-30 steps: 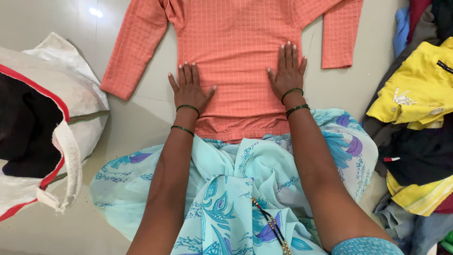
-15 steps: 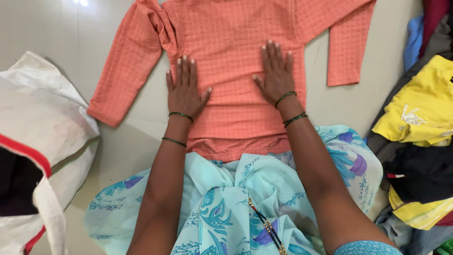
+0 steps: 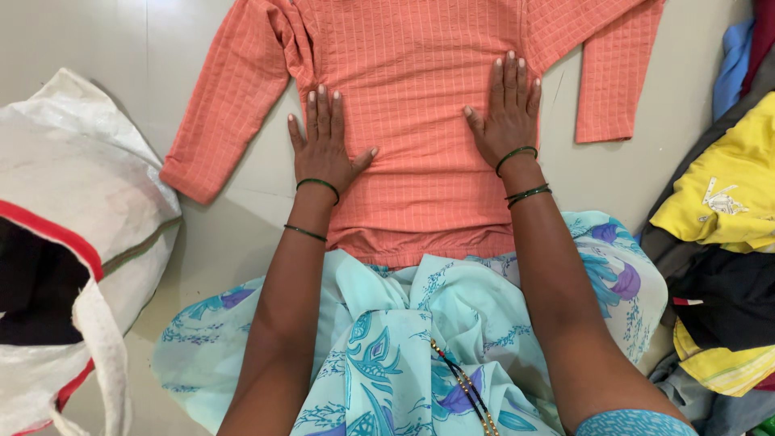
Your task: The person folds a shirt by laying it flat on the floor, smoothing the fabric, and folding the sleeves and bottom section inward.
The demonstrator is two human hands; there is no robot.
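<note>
A salmon-orange long-sleeved knit top with a woven grid texture [image 3: 420,121] lies flat on the pale floor [image 3: 97,48], its long axis running straight away from the person. The left hand [image 3: 324,149] and right hand [image 3: 507,113] press on it, palms flat and fingers spread, holding nothing. A white woven sack [image 3: 73,202] sits to the left, a pile of clothes [image 3: 718,242] to the right.

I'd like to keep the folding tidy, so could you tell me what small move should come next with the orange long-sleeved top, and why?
Probably fold one sleeve in across the body. The orange checked long-sleeved top lies flat on the pale floor, both open hands, left hand and right hand, pressing its torso smooth, while both sleeves stick out sideways, unfolded.
</note>
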